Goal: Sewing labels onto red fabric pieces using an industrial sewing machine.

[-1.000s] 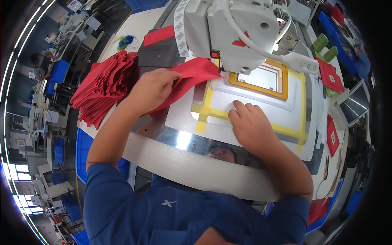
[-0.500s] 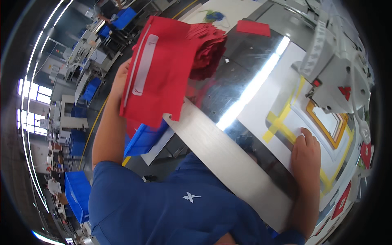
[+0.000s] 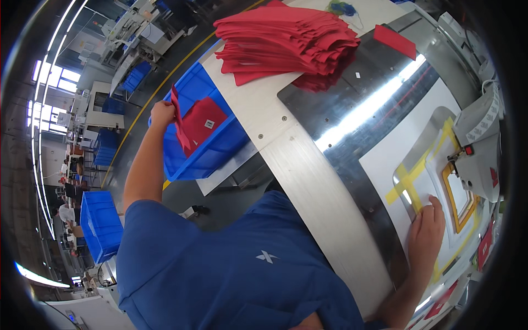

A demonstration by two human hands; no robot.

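1. Red cloth piece [image 3: 183, 135], soft and thin, is at the middle left of the frame, pinched firmly by the left hand [image 3: 163, 113] at the left rim of a glossy blue plastic bin [image 3: 220, 157]. The step seems to be laying it inside; next, this grip should loosen.
2. A wrinkled red cloth pile [image 3: 286, 44] lies upper centre on the smooth, pale tabletop [image 3: 253, 110].
3. The right hand [image 3: 428, 228], loosely open, apparently empty, rests lower right, near a rigid yellow frame [image 3: 450, 198].

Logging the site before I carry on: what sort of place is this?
Probably a sewing or embroidery workshop: a stack of red fabric, a machine head at this station, and more workstations beyond.
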